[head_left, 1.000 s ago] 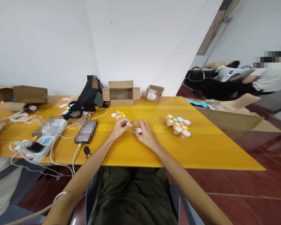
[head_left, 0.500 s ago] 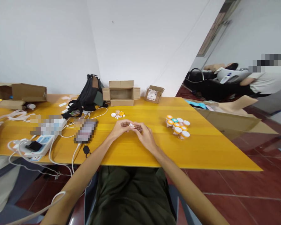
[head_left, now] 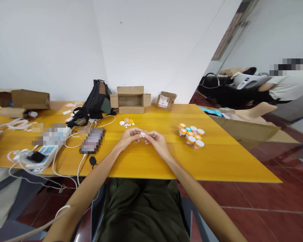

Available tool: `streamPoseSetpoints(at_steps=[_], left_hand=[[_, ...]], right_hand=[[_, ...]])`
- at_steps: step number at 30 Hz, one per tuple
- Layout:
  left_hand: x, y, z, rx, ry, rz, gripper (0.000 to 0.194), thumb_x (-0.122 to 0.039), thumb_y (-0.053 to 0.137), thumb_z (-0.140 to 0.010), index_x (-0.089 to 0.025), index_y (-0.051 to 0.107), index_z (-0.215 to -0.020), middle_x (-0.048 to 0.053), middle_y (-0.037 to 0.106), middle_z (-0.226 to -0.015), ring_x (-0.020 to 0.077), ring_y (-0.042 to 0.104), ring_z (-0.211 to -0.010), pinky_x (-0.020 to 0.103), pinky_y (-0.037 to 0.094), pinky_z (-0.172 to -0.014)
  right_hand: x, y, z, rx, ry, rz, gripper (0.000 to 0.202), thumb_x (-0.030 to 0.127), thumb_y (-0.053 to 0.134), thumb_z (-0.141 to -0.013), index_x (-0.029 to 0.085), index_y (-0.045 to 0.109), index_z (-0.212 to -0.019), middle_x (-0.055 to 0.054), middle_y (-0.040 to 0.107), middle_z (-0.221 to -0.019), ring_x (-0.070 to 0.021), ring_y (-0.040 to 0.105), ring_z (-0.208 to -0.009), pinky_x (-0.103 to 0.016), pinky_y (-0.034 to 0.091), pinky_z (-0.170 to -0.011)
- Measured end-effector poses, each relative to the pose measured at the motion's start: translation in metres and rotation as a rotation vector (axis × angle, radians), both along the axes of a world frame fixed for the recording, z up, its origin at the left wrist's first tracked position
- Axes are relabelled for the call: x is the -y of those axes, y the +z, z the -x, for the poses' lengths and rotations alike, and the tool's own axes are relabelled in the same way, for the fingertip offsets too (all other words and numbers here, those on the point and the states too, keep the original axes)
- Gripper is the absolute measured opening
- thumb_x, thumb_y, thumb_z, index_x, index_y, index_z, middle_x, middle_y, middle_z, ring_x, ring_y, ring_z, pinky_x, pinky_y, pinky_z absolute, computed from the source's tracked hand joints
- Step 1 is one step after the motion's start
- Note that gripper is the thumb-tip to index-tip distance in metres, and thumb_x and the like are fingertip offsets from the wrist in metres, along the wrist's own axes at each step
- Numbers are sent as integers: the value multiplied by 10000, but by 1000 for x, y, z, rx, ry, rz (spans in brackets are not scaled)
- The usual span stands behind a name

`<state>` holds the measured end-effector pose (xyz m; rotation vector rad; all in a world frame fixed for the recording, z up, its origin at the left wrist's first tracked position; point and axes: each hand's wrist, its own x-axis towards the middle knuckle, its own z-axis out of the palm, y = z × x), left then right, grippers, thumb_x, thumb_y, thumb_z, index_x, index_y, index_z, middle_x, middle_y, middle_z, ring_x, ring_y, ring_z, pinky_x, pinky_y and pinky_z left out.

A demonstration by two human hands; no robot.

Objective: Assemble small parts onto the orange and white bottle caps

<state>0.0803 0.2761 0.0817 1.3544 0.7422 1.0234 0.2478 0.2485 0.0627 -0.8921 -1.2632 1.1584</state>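
Now the left hand (head_left: pixel 128 137) and right hand (head_left: pixel 159 143) are pinching a compact, white, dark-spotted, plastic-looking piece (head_left: pixel 142 134) (probably light, stiff), edges likely gripping best.

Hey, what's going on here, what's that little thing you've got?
A person sits at a glossy yellow wooden table, pinching a tiny white piece with dark marks between the fingertips of the left grip and right grip. Beyond the left grip lies a loose group of small white and yellow pieces. Off to the right stands a cluster of clear jars with orange, white and teal lids.
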Motion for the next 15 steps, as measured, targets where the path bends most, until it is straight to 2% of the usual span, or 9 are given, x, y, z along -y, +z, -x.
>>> streamPoseSetpoints(at_steps=[11,15], left_hand=[[-1,-2,-1,18,-10,19,399,-426,899,-539,-151,744,-783,1,683,-641,83,525,-513,229,396,-507],[-1,-3,0,28,-10,25,400,-425,904,-539,-150,764,-794,6,688,-645,87,537,-518,233,409,-512]], right_hand=[[1,1,0,-83,51,38,426,593,852,-593,219,665,-674,19,643,-577,-135,595,-540,-285,545,-546],[1,-1,0,-73,49,17,427,604,832,-618,219,658,-679,18,644,-579,-141,603,-545,-291,551,-551]])
